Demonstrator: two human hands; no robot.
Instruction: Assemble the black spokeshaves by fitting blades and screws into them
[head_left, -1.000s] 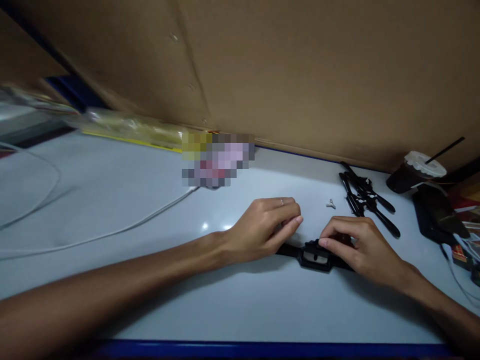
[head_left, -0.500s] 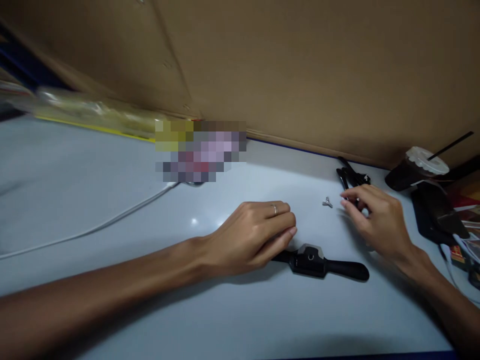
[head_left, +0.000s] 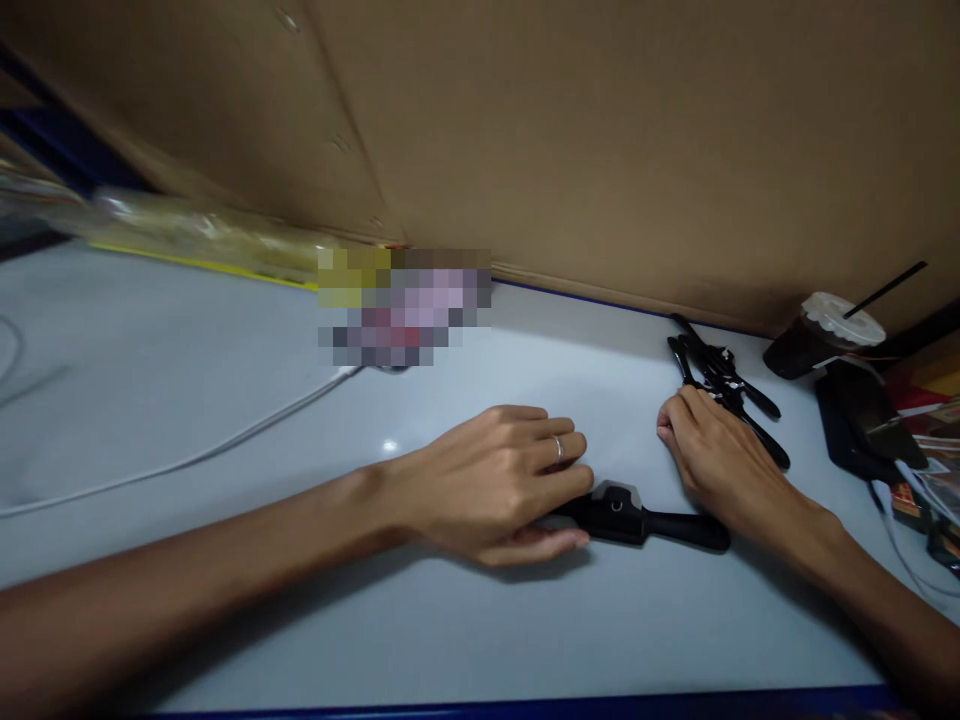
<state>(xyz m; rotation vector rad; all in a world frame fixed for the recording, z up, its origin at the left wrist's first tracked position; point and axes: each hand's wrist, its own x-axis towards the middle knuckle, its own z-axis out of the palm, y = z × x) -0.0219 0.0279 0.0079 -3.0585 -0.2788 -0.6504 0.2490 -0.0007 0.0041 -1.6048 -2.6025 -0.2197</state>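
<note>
A black spokeshave-like tool (head_left: 616, 513) with a silvery blade plate lies on the pale table, its right handle bare. My left hand (head_left: 510, 485), with a ring on one finger, is over its left handle, thumb apart from the fingers; whether it grips the handle is hidden. To the right, my right hand (head_left: 701, 440) is closed, fingertips pressed together near the tabletop, and what it holds is hidden. Just behind it lies a pile of similar black tools (head_left: 724, 375). The small silvery screws no longer show.
At the back right stands a plastic cup (head_left: 817, 335) with a black straw, beside a dark box-like object (head_left: 862, 420) and cables. A white cable (head_left: 247, 430) runs left from a blurred-out item. Plastic-wrapped yellow material (head_left: 217, 235) lies along the cardboard wall.
My right hand has closed and moved over the spot where the small silvery screws lay. My left hand has lowered onto the tool's left handle, its thumb spreading away from the fingers.
</note>
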